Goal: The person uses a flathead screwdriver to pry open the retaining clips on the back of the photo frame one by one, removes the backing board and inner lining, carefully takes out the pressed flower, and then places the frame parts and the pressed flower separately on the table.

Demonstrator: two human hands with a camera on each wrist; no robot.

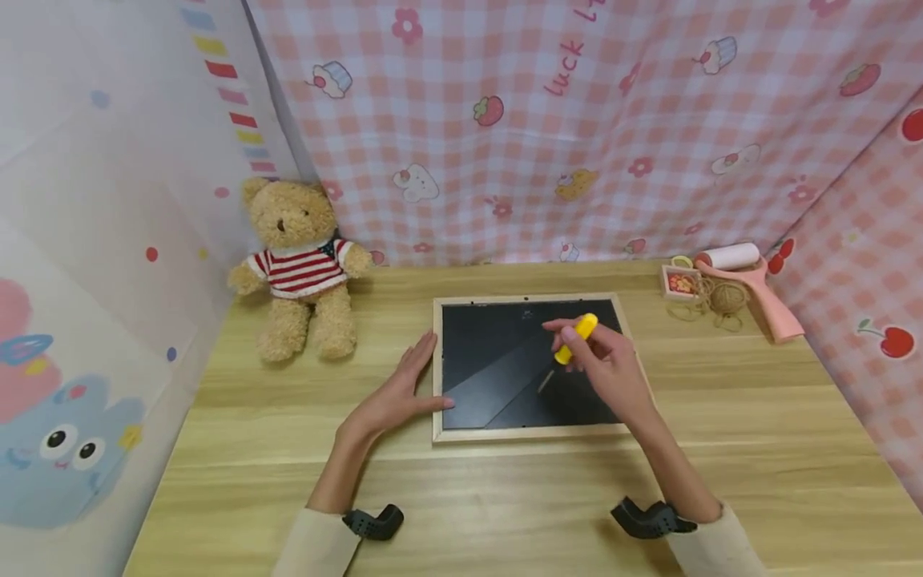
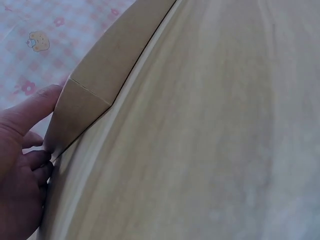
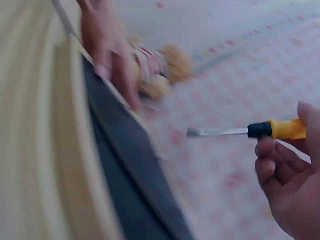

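Observation:
A picture frame with a light wooden rim (image 1: pixel 530 434) lies on the table, its black backing board (image 1: pixel 483 340) facing up. My left hand (image 1: pixel 392 397) rests against the rim's left side, fingers extended along the outside and thumb laid over the top. In the left wrist view that thumb touches the frame (image 2: pixel 95 75) near a corner. My right hand (image 1: pixel 614 375) grips a screwdriver (image 1: pixel 577 340) by its yellow handle, above the right part of the board. Its metal shaft points down and left; the right wrist view shows the screwdriver (image 3: pixel 285 129) tip apart from the frame.
A teddy bear (image 1: pixel 303 264) in a striped shirt sits at the back left. Back right are a small framed picture (image 1: pixel 681 282), a twine ball (image 1: pixel 727 297), a white roll (image 1: pixel 731 256) and a pink tool (image 1: pixel 777 308). Patterned cloth (image 1: pixel 505 184) hangs behind the table.

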